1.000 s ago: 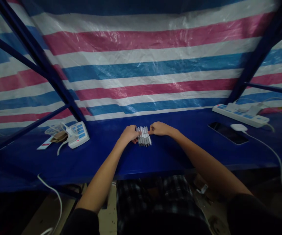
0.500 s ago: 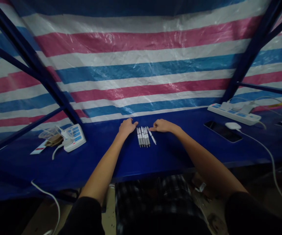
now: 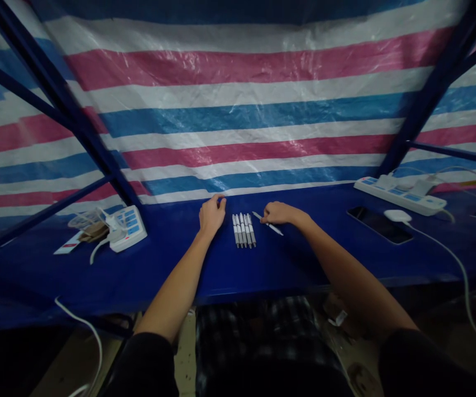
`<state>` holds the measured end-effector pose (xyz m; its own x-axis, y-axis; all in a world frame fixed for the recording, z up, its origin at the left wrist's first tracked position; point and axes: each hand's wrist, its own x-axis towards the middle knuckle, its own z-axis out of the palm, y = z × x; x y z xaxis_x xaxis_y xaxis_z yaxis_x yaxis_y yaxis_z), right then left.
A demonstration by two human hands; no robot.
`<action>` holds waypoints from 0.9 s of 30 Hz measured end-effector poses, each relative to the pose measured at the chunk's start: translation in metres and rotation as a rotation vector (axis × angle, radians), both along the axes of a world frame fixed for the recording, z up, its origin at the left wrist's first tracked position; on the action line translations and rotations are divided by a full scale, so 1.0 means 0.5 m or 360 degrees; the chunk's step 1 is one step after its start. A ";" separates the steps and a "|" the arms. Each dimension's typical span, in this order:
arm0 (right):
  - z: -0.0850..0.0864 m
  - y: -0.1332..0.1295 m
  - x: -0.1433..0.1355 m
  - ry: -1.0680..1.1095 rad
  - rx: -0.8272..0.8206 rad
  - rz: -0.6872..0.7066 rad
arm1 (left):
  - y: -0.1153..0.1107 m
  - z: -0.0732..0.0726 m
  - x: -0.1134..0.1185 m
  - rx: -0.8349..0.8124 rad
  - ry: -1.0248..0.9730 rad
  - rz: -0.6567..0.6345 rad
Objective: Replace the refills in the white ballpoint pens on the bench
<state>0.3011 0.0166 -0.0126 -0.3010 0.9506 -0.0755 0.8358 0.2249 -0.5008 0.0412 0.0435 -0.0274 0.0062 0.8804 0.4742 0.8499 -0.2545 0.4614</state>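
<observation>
Several white pens with grey grips (image 3: pixel 244 231) lie side by side in a row on the blue tabletop. To the right of the row, my right hand (image 3: pixel 279 212) pinches one more white pen (image 3: pixel 274 227), which slants with its lower end to the right. My left hand (image 3: pixel 212 215) rests on the table just left of the row, holding nothing, its thumb apart from the loosely bent fingers. It does not touch the pens.
A power strip (image 3: pixel 132 229) with plugs and cables stands at left, near a small card (image 3: pixel 69 243). At right are a dark phone (image 3: pixel 380 225), a white charger (image 3: pixel 397 215) with its cable and a longer power strip (image 3: pixel 401 196). Blue metal posts frame a striped tarp.
My right hand has drawn the end pen away from the row to the right and turned it more slantwise. My left hand has moved slightly away from the pens.
</observation>
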 end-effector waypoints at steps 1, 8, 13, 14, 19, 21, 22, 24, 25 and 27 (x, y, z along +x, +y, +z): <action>0.001 0.003 0.003 0.0084 -0.0057 0.0005 | -0.002 0.002 0.001 0.0060 -0.0026 -0.0031; 0.031 -0.011 0.002 0.1411 -0.0322 0.0179 | -0.031 0.027 0.033 0.0368 -0.0189 -0.0759; 0.030 -0.017 -0.018 0.1803 -0.0454 0.0375 | -0.039 0.025 0.055 0.0268 -0.0044 -0.1058; 0.026 -0.013 -0.018 0.1802 -0.0469 0.0346 | -0.038 0.023 0.054 0.0246 -0.0026 -0.1049; 0.002 0.013 -0.006 0.1650 -0.0421 0.0072 | -0.039 0.025 0.044 0.0226 0.0142 -0.0892; -0.005 0.019 -0.006 0.1575 -0.0417 0.0072 | -0.045 0.029 0.046 0.0190 0.0277 -0.0848; -0.008 0.020 -0.008 0.1557 -0.0413 0.0076 | -0.049 0.030 0.049 0.0176 0.0354 -0.0825; -0.013 0.021 -0.012 0.1543 -0.0398 0.0082 | -0.054 0.031 0.055 0.0181 0.0499 -0.0774; -0.015 0.021 -0.015 0.1525 -0.0398 0.0085 | -0.055 0.031 0.058 0.0199 0.0562 -0.0751; -0.018 0.020 -0.017 0.1443 -0.0423 0.0104 | -0.056 0.030 0.061 0.0246 0.0667 -0.0735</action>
